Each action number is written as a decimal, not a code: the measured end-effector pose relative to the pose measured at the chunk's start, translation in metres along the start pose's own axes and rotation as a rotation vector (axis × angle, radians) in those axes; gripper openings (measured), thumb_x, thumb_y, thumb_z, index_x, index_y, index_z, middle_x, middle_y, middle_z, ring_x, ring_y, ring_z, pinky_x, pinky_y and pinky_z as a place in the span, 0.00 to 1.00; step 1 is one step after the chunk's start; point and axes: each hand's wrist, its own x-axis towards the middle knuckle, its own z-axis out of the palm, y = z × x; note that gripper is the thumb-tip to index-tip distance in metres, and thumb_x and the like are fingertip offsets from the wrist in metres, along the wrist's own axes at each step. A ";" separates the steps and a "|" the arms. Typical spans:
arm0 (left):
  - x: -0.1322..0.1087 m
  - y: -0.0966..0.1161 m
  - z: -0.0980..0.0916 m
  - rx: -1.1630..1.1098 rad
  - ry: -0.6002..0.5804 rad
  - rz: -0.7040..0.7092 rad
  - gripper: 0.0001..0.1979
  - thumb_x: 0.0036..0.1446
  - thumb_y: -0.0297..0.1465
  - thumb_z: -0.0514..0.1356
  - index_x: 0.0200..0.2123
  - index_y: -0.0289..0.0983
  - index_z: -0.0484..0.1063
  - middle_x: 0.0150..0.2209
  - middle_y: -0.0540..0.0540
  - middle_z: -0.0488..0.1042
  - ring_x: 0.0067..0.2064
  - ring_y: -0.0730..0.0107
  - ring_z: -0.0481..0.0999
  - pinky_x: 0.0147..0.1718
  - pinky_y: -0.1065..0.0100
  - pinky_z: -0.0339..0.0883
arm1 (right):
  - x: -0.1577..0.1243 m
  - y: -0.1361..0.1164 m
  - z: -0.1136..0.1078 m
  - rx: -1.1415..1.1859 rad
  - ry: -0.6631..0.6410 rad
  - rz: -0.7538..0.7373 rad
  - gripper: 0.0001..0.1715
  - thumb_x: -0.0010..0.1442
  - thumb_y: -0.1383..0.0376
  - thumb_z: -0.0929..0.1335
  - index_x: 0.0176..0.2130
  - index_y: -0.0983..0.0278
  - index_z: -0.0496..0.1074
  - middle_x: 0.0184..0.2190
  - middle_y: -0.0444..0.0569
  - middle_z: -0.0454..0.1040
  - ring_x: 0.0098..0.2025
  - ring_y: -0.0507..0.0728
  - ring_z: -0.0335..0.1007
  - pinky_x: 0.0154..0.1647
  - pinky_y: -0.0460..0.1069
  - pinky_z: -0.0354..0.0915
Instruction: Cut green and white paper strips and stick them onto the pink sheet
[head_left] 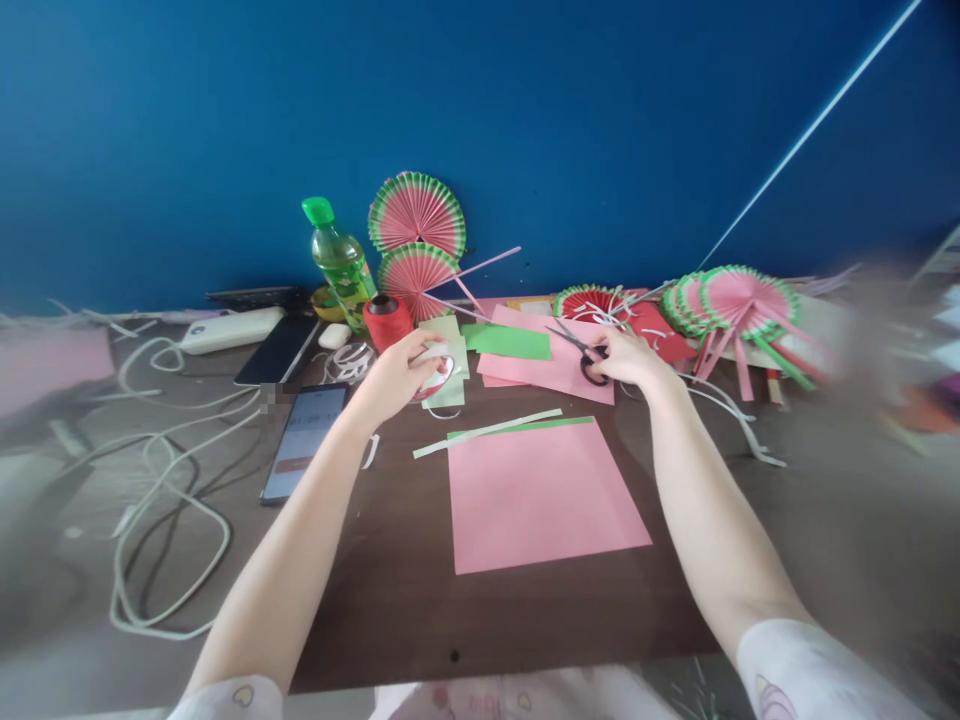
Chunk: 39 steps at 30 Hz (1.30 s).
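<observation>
My left hand (397, 375) is closed over a white roll of tape (437, 365) that lies on pale green paper, beside a red spool of thread (388, 320). My right hand (628, 357) grips the black handles of a pair of scissors (579, 347), whose blades point back-left over a pink sheet (551, 365). In front of both hands a pink paper square (544, 495) with a green strip along its top edge lies flat on the dark brown table (390, 580). A pale paper strip (487, 432) lies just behind it.
Watermelon-pattern paper fans (417, 213) lean on the blue wall, and more fans (731, 300) are piled at the right. A green bottle (341, 262), a phone (306, 440), a dark tablet (279, 348), a white power bank (232, 330) and looping white cables (161, 500) sit at the left.
</observation>
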 end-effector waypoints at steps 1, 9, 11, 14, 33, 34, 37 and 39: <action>0.000 -0.001 -0.002 0.015 -0.007 -0.004 0.17 0.50 0.32 0.55 0.45 0.36 0.67 0.33 0.48 0.73 0.29 0.73 0.70 0.27 0.74 0.61 | 0.000 0.001 0.000 -0.001 -0.002 0.012 0.24 0.44 0.64 0.66 0.44 0.62 0.66 0.43 0.54 0.69 0.46 0.63 0.64 0.43 0.56 0.62; 0.002 -0.005 -0.003 0.020 -0.100 -0.055 0.19 0.49 0.33 0.56 0.46 0.37 0.68 0.36 0.46 0.74 0.32 0.71 0.72 0.23 0.76 0.62 | -0.005 -0.001 -0.018 -0.025 -0.018 0.084 0.20 0.45 0.69 0.64 0.41 0.60 0.71 0.39 0.50 0.73 0.40 0.60 0.69 0.39 0.51 0.63; 0.002 -0.005 -0.002 0.006 -0.116 -0.078 0.19 0.49 0.34 0.57 0.47 0.38 0.67 0.36 0.46 0.74 0.31 0.71 0.72 0.21 0.76 0.62 | -0.008 -0.003 -0.026 0.000 0.021 0.071 0.19 0.46 0.68 0.65 0.41 0.60 0.72 0.37 0.51 0.73 0.38 0.59 0.69 0.38 0.51 0.62; 0.002 -0.004 -0.002 0.005 -0.138 -0.087 0.20 0.49 0.37 0.57 0.47 0.39 0.67 0.35 0.47 0.74 0.28 0.73 0.71 0.19 0.77 0.61 | -0.014 -0.008 -0.038 0.135 0.048 0.043 0.20 0.49 0.66 0.65 0.44 0.63 0.71 0.40 0.53 0.71 0.38 0.58 0.69 0.39 0.51 0.62; -0.002 -0.003 -0.013 0.115 -0.509 0.031 0.20 0.48 0.36 0.58 0.47 0.42 0.69 0.35 0.50 0.77 0.39 0.64 0.76 0.33 0.72 0.65 | -0.033 -0.054 -0.035 0.712 -0.838 -0.465 0.18 0.49 0.59 0.70 0.41 0.63 0.72 0.33 0.46 0.70 0.23 0.45 0.57 0.25 0.44 0.59; -0.002 -0.002 -0.013 0.118 -0.514 0.032 0.20 0.48 0.36 0.58 0.47 0.42 0.69 0.36 0.50 0.77 0.40 0.64 0.75 0.34 0.72 0.65 | -0.033 -0.055 -0.035 0.728 -0.848 -0.461 0.18 0.49 0.60 0.70 0.41 0.63 0.73 0.32 0.45 0.70 0.23 0.45 0.57 0.24 0.44 0.58; -0.003 -0.001 -0.012 0.131 -0.528 0.026 0.20 0.49 0.38 0.58 0.47 0.42 0.69 0.34 0.50 0.77 0.39 0.65 0.75 0.35 0.72 0.64 | -0.034 -0.057 -0.035 0.754 -0.856 -0.459 0.18 0.49 0.59 0.69 0.41 0.63 0.73 0.28 0.44 0.69 0.22 0.45 0.56 0.23 0.44 0.57; -0.002 -0.001 -0.011 0.137 -0.538 0.023 0.20 0.49 0.38 0.58 0.47 0.43 0.70 0.33 0.50 0.78 0.38 0.66 0.75 0.35 0.72 0.64 | -0.034 -0.057 -0.036 0.750 -0.858 -0.470 0.18 0.50 0.59 0.69 0.41 0.64 0.73 0.27 0.44 0.69 0.21 0.45 0.56 0.23 0.44 0.57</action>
